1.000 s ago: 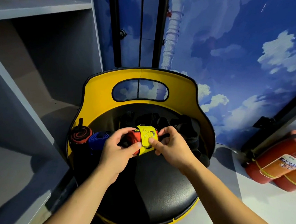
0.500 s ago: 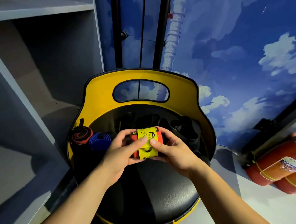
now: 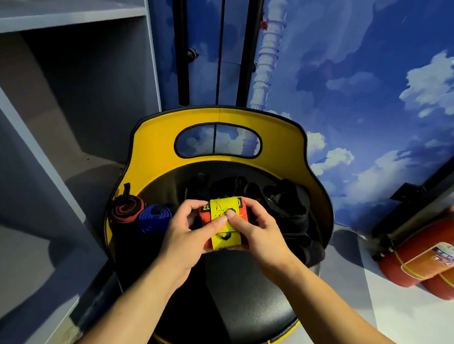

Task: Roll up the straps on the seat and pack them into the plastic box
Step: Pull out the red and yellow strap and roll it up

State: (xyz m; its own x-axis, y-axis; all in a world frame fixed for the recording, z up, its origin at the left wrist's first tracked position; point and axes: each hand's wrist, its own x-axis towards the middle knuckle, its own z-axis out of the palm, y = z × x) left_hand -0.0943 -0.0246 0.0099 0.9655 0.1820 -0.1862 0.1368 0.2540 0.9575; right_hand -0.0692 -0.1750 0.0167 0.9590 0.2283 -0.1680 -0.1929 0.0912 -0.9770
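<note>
- Both hands gripped one rolled strap, the red-and-yellow roll, above the black seat of the yellow-backed chair.
- The left hand curled round the roll's left side, its thumb pressing on the yellow tab; the right hand curled round the right side, thumb pressing beside the other thumb.
- The roll looked fully wound, and the thumbs seemed to be pressing its yellow end flap down, so I judged this strap at the closing stage of rolling.
- Two more finished rolls stood at the seat's left edge: a black-and-red roll and, just beside it, a blue roll.
- A heap of dark straps lay loose at the back and right of the seat, behind the hands; these appeared still unrolled, though the shadow hid how many.
- No plastic box showed in view, so none of the packing looked done.
- By my reckoning the task was under halfway: three rolls made, the dark heap and all the boxing left.
</note>
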